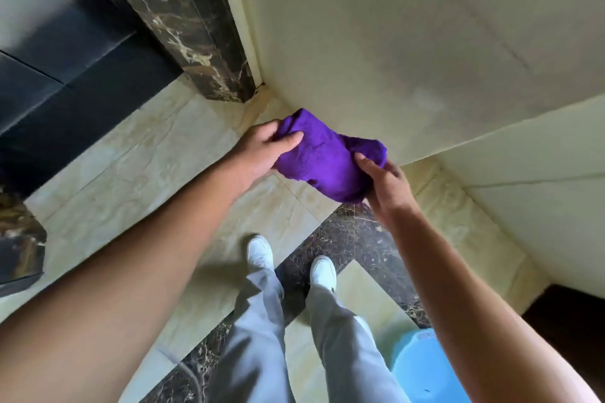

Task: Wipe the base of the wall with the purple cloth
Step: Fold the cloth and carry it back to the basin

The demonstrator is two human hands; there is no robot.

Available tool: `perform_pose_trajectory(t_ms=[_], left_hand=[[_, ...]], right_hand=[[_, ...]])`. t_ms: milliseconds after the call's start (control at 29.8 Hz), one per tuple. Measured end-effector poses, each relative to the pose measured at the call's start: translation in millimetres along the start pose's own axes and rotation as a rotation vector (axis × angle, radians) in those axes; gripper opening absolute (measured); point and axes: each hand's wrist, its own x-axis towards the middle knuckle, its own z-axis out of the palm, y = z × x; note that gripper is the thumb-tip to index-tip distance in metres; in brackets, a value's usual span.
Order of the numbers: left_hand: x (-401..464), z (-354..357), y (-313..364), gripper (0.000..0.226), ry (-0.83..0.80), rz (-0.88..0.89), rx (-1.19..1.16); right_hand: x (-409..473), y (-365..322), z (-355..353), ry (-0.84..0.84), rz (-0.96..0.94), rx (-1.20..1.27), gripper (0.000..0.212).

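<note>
A bunched purple cloth [322, 157] hangs in the air between both my hands, in front of a cream wall [376, 42]. My left hand [265, 149] grips its upper left end, thumb on top. My right hand [381, 185] holds its lower right end from beneath. The base of the wall [284, 101] meets the beige tiled floor just behind and below the cloth; the cloth does not appear to touch it. I am standing, looking down.
A dark marble door frame [196, 26] stands left of the wall corner, with a black threshold [65, 91] beyond. My legs and white shoes [260, 253] are below. A light blue bucket [422, 366] sits at the lower right. The wall steps outward on the right [523, 157].
</note>
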Motion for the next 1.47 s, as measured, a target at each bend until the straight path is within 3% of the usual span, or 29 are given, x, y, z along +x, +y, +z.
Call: perform_pose_trajectory(t_ms=[134, 201, 402, 503, 570, 603, 670, 737, 838, 972, 1073, 1140, 1274, 1475], left_hand=[[-28, 28, 22, 0.022, 0.04, 0.203, 0.442], [-36, 38, 27, 0.027, 0.046, 0.318, 0.535], [-85, 80, 43, 0.043, -0.139, 0.421, 0.37], [-125, 117, 44, 0.033, -0.168, 0.482, 0.357], [-148, 145, 36, 0.034, -0.209, 0.484, 0.359], [-160, 159, 32, 0.046, -0.24, 0.498, 0.358], [-181, 184, 22, 0.067, -0.303, 0.528, 0.367], [-193, 200, 13, 0.064, -0.376, 0.529, 0.395], [-219, 236, -5, 0.043, -0.488, 0.446, 0.402], [-260, 301, -32, 0.033, -0.566, 0.353, 0.454], [-290, 344, -56, 0.032, -0.614, 0.354, 0.533], [-314, 373, -75, 0.04, -0.682, 0.362, 0.624], [-350, 426, -106, 0.081, -0.873, 0.445, 0.859], [-382, 505, -158, 0.09, -0.859, 0.521, 0.974]], right_hand=[[-53, -20, -24, 0.103, -0.233, -0.027, 0.013], [-71, -21, -34, 0.153, -0.34, -0.089, 0.014], [-152, -10, -79, 0.297, -0.498, -0.005, 0.022], [-200, 0, -102, 0.393, -0.548, -0.008, 0.03], [-229, 8, -119, 0.522, -0.549, -0.052, 0.048], [-245, 13, -130, 0.57, -0.555, -0.051, 0.059], [-279, 27, -154, 0.576, -0.583, -0.05, 0.08], [-306, 39, -174, 0.497, -0.603, -0.092, 0.093], [-350, 57, -209, 0.419, -0.62, -0.183, 0.091], [-403, 94, -261, 0.636, -0.551, -0.231, 0.044], [-429, 121, -300, 0.733, -0.451, -0.199, 0.033], [-452, 142, -330, 0.751, -0.416, -0.192, 0.039], [-491, 176, -384, 0.754, -0.401, -0.259, 0.088], [-518, 225, -460, 0.899, -0.366, -0.336, 0.093]])
